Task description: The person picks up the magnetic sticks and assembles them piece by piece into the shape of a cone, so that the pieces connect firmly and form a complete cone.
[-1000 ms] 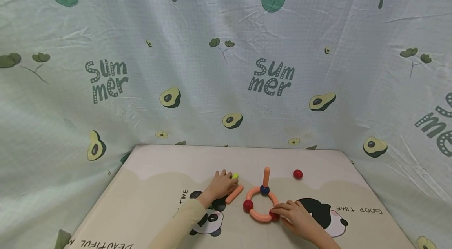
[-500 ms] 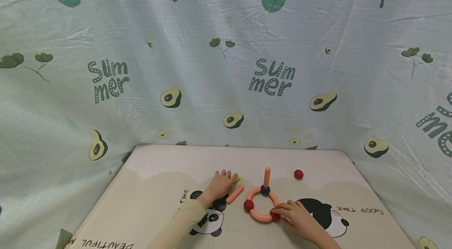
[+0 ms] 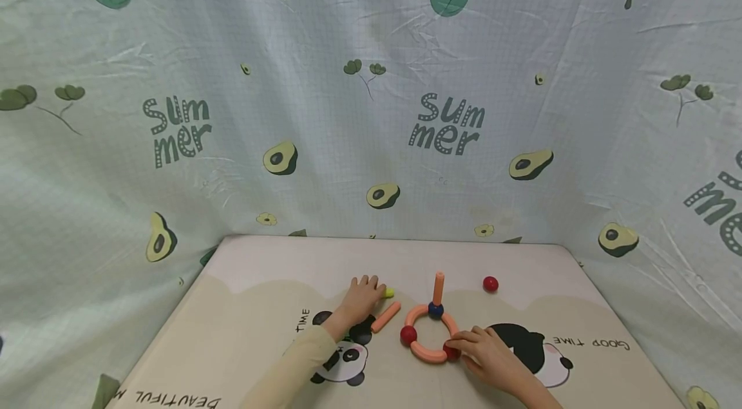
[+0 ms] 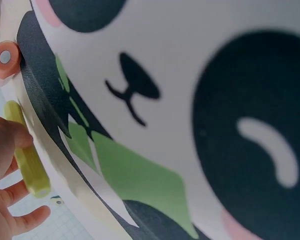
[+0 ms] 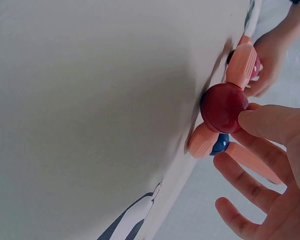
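My left hand (image 3: 361, 299) pinches a short yellow-green rod (image 4: 30, 162) between thumb and fingers, close over the mat. Just to its right lies a loose straight orange rod (image 3: 386, 317), its round end facing the left wrist view. Curved orange pieces (image 3: 428, 353) form a ring joined by two red balls and a dark blue ball (image 3: 436, 310). From the blue ball a straight orange rod (image 3: 438, 288) points away from me. My right hand (image 3: 493, 357) holds the ring's near-right red ball (image 5: 224, 108) with thumb and forefinger, the other fingers spread. The ring's left red ball (image 3: 408, 335) is untouched.
A separate red ball (image 3: 490, 284) sits at the back right of the table mat (image 3: 261, 267). The mat bears printed pandas and lettering. A patterned curtain (image 3: 324, 106) hangs right behind the table's far edge and along both sides.
The yellow-green rod has turned in my left hand's fingers and lies more crosswise. My right hand stays on the red ball, and the ring has not moved on the mat.
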Available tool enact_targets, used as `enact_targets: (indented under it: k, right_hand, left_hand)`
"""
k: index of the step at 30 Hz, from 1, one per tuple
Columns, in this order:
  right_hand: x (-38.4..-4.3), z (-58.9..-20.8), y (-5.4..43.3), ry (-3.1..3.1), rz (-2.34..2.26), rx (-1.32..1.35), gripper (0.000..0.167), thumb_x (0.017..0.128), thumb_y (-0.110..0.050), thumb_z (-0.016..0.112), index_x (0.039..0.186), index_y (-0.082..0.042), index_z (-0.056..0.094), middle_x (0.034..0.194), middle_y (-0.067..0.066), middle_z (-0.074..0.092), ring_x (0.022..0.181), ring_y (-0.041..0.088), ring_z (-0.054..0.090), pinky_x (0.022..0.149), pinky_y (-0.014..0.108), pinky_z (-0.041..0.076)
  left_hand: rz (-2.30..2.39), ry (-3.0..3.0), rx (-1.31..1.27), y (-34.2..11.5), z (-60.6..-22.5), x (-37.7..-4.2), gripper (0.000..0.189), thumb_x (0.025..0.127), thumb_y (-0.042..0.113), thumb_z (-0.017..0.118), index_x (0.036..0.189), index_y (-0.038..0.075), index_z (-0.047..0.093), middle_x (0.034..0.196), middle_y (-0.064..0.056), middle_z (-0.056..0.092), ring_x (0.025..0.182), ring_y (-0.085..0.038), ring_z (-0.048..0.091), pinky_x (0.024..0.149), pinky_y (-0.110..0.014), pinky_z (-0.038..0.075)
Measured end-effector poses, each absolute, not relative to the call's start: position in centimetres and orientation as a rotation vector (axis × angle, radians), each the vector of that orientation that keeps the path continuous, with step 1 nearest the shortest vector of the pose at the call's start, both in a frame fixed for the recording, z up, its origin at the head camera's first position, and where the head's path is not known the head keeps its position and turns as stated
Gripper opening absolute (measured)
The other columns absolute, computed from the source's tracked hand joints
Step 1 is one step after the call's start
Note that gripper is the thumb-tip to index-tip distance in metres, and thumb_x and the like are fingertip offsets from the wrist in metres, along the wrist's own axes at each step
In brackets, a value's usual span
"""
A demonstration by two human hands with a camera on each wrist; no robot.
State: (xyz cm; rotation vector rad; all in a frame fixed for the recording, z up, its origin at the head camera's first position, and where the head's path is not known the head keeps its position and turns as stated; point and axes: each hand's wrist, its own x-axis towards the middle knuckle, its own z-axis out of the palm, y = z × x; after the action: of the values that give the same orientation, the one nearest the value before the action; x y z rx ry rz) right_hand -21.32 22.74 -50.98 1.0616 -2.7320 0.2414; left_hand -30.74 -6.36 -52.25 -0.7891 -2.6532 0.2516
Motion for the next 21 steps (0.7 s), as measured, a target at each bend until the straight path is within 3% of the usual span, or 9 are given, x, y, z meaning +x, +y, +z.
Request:
enact_targets:
  k: [9,16,21]
  right_hand:
    - [-21.5,-51.4,23.0,-2.734,0.281,1.026,0.028,0.079,-0.019,0.064,0.104,-0.03,0.063,0.101,-0.013,0.06,0.085,0.007,0.048,0.069,0.029,0.038]
    - [-22.3,-51.9,23.3,-2.715,0.295,0.975,0.021,0.083,-0.025,0.06,0.104,-0.028,0.064,0.103,-0.014,0.06,0.091,0.008,0.05,0.071,0.033,0.04]
    - [-23.5,-52.1,23.6,-2.652,0.219,0.958,0.026,0.079,-0.024,0.065,0.104,-0.023,0.064,0.108,-0.006,0.061,0.093,0.012,0.05,0.07,0.037,0.041]
  left_hand:
    - [0.068,-2.583,-0.835,-6.8,-52.1,-30.6,0.026,0.078,0.009,0.065,0.1,0.018,0.054,0.089,-0.003,0.049,0.077,-0.017,0.045,0.06,-0.028,0.039]
    - [-0.078,-2.581,-0.894,-6.5,-51.5,-29.8,0.032,0.077,0.004,0.062,0.105,0.018,0.054,0.093,-0.004,0.052,0.079,-0.017,0.048,0.06,-0.027,0.042]
    - [-0.188,-2.596,-0.937,-6.2,-51.3,-29.2,0.029,0.082,0.006,0.059,0.108,0.017,0.055,0.097,-0.004,0.053,0.082,-0.016,0.049,0.064,-0.025,0.044]
